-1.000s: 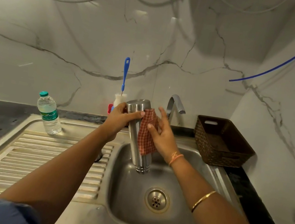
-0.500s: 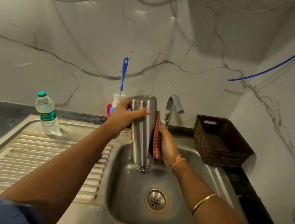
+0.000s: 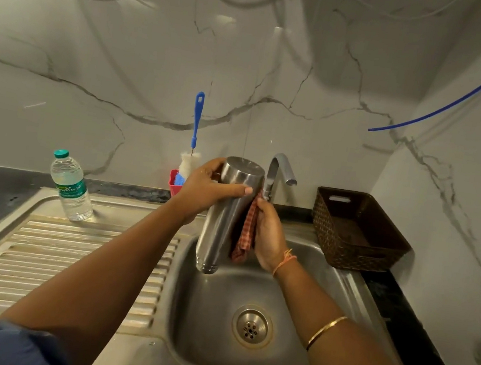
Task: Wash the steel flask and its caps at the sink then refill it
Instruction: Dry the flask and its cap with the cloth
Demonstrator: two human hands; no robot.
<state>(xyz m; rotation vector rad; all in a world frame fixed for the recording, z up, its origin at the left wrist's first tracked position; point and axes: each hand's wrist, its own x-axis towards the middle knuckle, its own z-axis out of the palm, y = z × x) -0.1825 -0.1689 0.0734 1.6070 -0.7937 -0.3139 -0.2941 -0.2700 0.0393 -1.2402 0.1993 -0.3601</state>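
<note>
1. The steel flask [image 3: 226,217] is held above the sink basin [image 3: 332,291], at about 11 o'clock from the drain [image 3: 252,326]. It is tilted slightly, with its flat wide end up and its narrower ringed end pointing down into the basin, clear of the basin floor.
2. The left hand [image 3: 207,188] grips the flask near its upper end, the thumb lying across the front of the steel and the fingers wrapped round the far side.
3. The right hand [image 3: 268,236] holds a red checked cloth [image 3: 244,235], fingers curled on it, and presses it against the flask's 3 o'clock side.
4. The tap [image 3: 279,170] stands at 12 o'clock from the drain, just behind the flask and the right hand; no water shows at its spout.
5. A plastic water bottle [image 3: 70,186] with a green cap stands upright at 10 o'clock, at the far edge of the ribbed drainboard [image 3: 66,266].
6. A blue-handled brush [image 3: 197,120] stands in a red holder [image 3: 172,185] at 11 o'clock, behind the left hand.
7. A dark woven basket [image 3: 359,233] sits on the counter at 2 o'clock, beside the basin's rim.
8. No caps of the flask can be made out.
</note>
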